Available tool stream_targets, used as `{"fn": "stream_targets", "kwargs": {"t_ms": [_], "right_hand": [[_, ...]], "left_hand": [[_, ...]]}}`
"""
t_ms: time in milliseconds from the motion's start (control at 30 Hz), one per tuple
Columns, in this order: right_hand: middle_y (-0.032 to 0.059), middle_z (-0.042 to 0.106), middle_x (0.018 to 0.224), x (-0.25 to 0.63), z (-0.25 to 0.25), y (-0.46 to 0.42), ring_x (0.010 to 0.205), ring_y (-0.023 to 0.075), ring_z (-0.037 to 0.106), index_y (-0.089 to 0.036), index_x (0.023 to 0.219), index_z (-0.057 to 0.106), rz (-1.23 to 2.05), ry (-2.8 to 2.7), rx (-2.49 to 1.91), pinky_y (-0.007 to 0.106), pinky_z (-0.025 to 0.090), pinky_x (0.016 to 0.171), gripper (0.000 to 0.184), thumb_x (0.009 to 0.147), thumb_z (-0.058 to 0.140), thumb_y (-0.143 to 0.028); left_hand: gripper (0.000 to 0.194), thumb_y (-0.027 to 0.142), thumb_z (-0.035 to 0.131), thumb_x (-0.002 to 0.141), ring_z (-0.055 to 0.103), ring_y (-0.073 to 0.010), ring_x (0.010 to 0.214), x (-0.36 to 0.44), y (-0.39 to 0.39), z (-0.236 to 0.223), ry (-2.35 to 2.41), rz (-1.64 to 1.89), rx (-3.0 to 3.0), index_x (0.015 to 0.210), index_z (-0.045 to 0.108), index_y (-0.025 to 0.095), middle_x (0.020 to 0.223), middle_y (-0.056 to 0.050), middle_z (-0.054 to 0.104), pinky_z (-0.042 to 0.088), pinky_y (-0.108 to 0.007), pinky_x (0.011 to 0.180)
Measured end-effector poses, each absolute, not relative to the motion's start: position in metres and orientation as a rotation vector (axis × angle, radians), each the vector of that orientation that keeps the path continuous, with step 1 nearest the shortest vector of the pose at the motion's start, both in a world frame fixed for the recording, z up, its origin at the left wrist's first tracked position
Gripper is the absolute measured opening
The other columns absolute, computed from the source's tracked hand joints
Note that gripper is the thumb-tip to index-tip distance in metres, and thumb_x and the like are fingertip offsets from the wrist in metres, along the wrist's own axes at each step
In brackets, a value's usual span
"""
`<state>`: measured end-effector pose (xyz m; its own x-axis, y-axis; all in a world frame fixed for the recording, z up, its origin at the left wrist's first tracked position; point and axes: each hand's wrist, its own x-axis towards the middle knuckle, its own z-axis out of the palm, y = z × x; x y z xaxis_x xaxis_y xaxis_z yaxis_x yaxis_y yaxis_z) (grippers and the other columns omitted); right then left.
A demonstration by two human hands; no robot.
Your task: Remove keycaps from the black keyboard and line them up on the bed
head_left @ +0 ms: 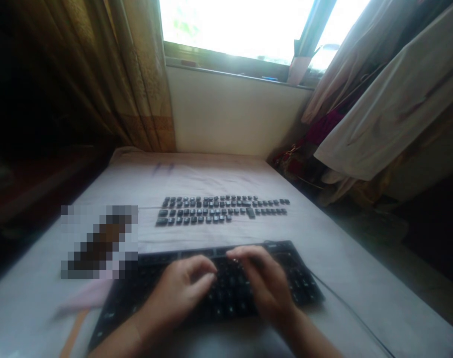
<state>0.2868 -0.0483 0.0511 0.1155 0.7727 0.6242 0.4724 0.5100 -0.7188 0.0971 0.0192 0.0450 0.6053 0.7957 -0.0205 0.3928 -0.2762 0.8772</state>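
Observation:
A black keyboard (226, 293) lies across the pale bedsheet in front of me, partly covered by both hands. My left hand (185, 283) is over its middle left, the fingers curled in and the thumb close to their tips. Whether anything is between them is hidden. Just to the right, my right hand (265, 278) is closed above the keyboard's upper middle. A small shiny spot shows at its fingertips, too blurred to name. Beyond the keyboard, several loose black keycaps (200, 212) are laid out in rows on the sheet.
A cable (349, 303) runs from the keyboard toward the lower right. At left are a pixelated dark object (99, 241), a pink cloth (86, 298) and an orange strip (74, 333). A curtain (136, 74), a bright window (229, 30) and hanging clothes (379, 99) surround the bed (196, 166).

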Motion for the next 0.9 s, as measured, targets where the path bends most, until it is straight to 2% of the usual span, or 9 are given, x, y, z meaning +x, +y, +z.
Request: {"fn": "stream_targets", "kwargs": {"t_ms": [133, 267, 467, 667, 800, 900], "right_hand": [[0.0017, 0.077, 0.089, 0.300, 0.054, -0.047, 0.085, 0.0168, 0.073, -0.023, 0.095, 0.068, 0.304, -1.403, -1.235, 0.028, 0.058, 0.080, 0.020, 0.092, 0.051, -0.012], [0.0008, 0.071, 0.073, 0.326, 0.056, -0.046, 0.065, 0.0165, 0.067, -0.022, 0.082, 0.066, 0.259, -1.262, -1.355, 0.027, 0.055, 0.062, 0.016, 0.087, 0.052, -0.016], [0.0040, 0.072, 0.083, 0.338, 0.052, -0.042, 0.078, 0.0191, 0.069, -0.021, 0.087, 0.073, 0.354, -1.672, -1.525, 0.031, 0.055, 0.076, 0.014, 0.083, 0.061, -0.015], [0.0068, 0.072, 0.099, 0.331, 0.043, -0.042, 0.084, 0.0200, 0.070, -0.021, 0.104, 0.076, 0.389, -2.017, -1.699, 0.031, 0.057, 0.076, 0.026, 0.082, 0.066, -0.011], [0.0058, 0.073, 0.100, 0.333, 0.043, -0.042, 0.084, 0.0191, 0.071, -0.022, 0.105, 0.075, 0.353, -2.064, -1.696, 0.029, 0.056, 0.076, 0.026, 0.082, 0.067, -0.011], [0.0054, 0.073, 0.097, 0.332, 0.044, -0.041, 0.082, 0.0187, 0.070, -0.021, 0.098, 0.074, 0.349, -2.055, -1.681, 0.029, 0.055, 0.074, 0.021, 0.081, 0.068, -0.011]], "left_hand": [[0.015, 0.030, 0.058, 0.088, 0.068, -0.0173, 0.075, 0.094, 0.021, 0.039, 0.960, 0.538, 1.928, 0.089, 0.071, 0.022, 0.081, 0.001, 0.074, 0.052, -0.028, 0.077], [0.015, 0.031, 0.057, 0.089, 0.069, -0.0170, 0.074, 0.093, 0.022, 0.036, 0.956, 0.530, 1.962, 0.090, 0.071, 0.023, 0.081, 0.002, 0.074, 0.053, -0.028, 0.076], [0.017, 0.031, 0.056, 0.089, 0.070, -0.0171, 0.076, 0.094, 0.023, 0.038, 0.960, 0.508, 2.000, 0.089, 0.071, 0.024, 0.082, 0.002, 0.075, 0.052, -0.027, 0.074], [0.017, 0.032, 0.056, 0.090, 0.070, -0.0170, 0.076, 0.093, 0.023, 0.038, 0.949, 0.488, 2.027, 0.089, 0.071, 0.024, 0.082, 0.003, 0.075, 0.052, -0.026, 0.073], [0.017, 0.031, 0.056, 0.090, 0.071, -0.0176, 0.077, 0.093, 0.023, 0.038, 0.946, 0.494, 2.034, 0.089, 0.072, 0.024, 0.083, 0.002, 0.076, 0.053, -0.026, 0.074], [0.017, 0.031, 0.056, 0.090, 0.071, -0.0181, 0.078, 0.094, 0.023, 0.038, 0.946, 0.492, 2.047, 0.089, 0.072, 0.024, 0.084, 0.002, 0.076, 0.053, -0.026, 0.074]]}}
